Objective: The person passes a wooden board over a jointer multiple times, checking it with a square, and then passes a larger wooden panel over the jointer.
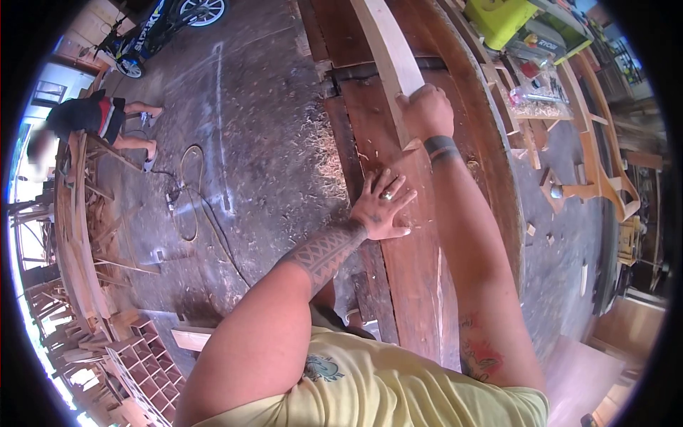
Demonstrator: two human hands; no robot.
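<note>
"RYO…" reads on the tool case (pixel 545 45) beyond and right of the right hand (pixel 427 112), motorbike (pixel 146 41) lettering far left unclear. Right fingers curl around long, pale, smooth timber (pixel 388 46) running ahead of them; left hand (pixel 384 206) fingers splayed flat on reddish-brown board (pixel 411 285), shavings (pixel 331 160) littered left.

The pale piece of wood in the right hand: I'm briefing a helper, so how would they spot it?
Find the reddish-brown bench running up the picture's middle. There, the right hand grips a long pale piece of wood that reaches the top edge. Its cream colour sets it apart from the darker bench.
</note>
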